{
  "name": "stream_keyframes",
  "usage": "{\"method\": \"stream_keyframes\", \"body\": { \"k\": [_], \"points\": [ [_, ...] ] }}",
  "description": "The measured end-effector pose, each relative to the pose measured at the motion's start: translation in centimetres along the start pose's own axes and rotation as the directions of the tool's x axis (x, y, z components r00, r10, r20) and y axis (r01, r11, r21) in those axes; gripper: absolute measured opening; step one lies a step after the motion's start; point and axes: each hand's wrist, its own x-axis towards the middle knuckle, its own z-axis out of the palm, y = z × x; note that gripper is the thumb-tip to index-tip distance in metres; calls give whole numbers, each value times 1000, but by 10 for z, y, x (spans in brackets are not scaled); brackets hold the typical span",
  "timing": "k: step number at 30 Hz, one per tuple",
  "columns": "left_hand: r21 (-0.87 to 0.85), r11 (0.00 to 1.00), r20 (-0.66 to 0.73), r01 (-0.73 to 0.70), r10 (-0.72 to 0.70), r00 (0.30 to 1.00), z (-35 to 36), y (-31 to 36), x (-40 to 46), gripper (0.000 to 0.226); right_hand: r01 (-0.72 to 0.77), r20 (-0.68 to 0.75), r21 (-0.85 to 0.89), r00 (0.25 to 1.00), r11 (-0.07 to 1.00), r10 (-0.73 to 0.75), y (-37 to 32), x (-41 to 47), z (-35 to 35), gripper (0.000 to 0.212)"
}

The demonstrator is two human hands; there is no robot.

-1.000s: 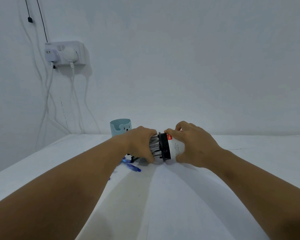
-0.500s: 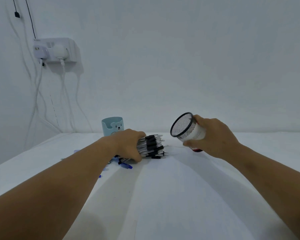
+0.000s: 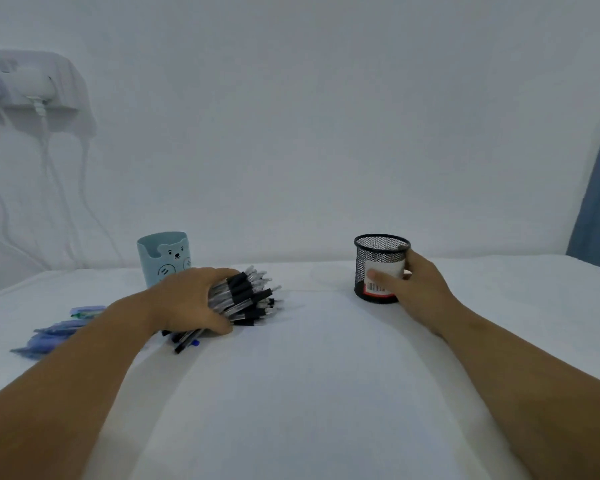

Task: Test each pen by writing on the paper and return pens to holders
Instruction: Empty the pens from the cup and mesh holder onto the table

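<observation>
White wall behind, a wall socket with plugs and trailing cables at upper left; white tabletop fills the lower view.

Landmark: the bundle of pens, clear barrels with black grips, lying on its side on the tabletop. Long axis runs left-near to right-far, tips pointing toward the black mesh pen holder.

Left hand: grip curled over the near end of the bundle, fingers wrapped on top, thumb at the near side. A few loose pens poke out below the hand, one with a blue tip.

Right hand: grip wrapped round the mesh holder, thumb across its white label, fingers behind. Holder stands upright on the tabletop, well apart to the right of the bundle, and looks empty.

Light blue bear-print holder: upright, just behind the bundle. Blue pens lie to the left of the bundle, blurred.

No sheet of paper can be told apart from the white tabletop.

Judgement: no testing begun. The left hand is on the pens, so a single pen must be drawn out lengthwise from the tip end, which faces the right hand. A loosened grip risks the bundle rolling apart.
</observation>
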Motion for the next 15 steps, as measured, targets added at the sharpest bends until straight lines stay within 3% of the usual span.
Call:
{"method": "stream_keyframes", "body": {
  "k": [2,4,7,9,10,12,14,15],
  "points": [
    [-8,1000,-35,-8,8,999,3,-1,-1,92,-22,3,-1,1000,1000,22,5,2,-1,49],
    [-53,999,-64,-7,3,998,6,-1,-3,83,-37,19,-32,999,999,38,6,2,-2,56],
    [-90,995,-93,-29,21,995,8,-1,-6,70,-63,-21,-76,998,995,61,1,-2,1,94],
    [-62,997,-125,-47,39,991,9,1,-8,64,-31,-177,-104,984,994,12,-16,-13,4,111],
    [-37,998,-135,-45,40,990,8,1,-9,61,66,-278,-137,955,988,-103,-27,-19,6,104],
    [-8,999,-134,-38,36,990,8,1,-8,60,348,-381,-247,823,904,-421,-55,-32,12,69],
    [-21,1000,-113,-19,17,993,6,-1,-8,74,573,-252,-289,727,767,-639,-76,-38,25,34],
    [-38,999,-102,-7,3,995,6,-3,-8,87,634,-124,-248,730,733,-673,-83,-39,33,27]
  ]
}}
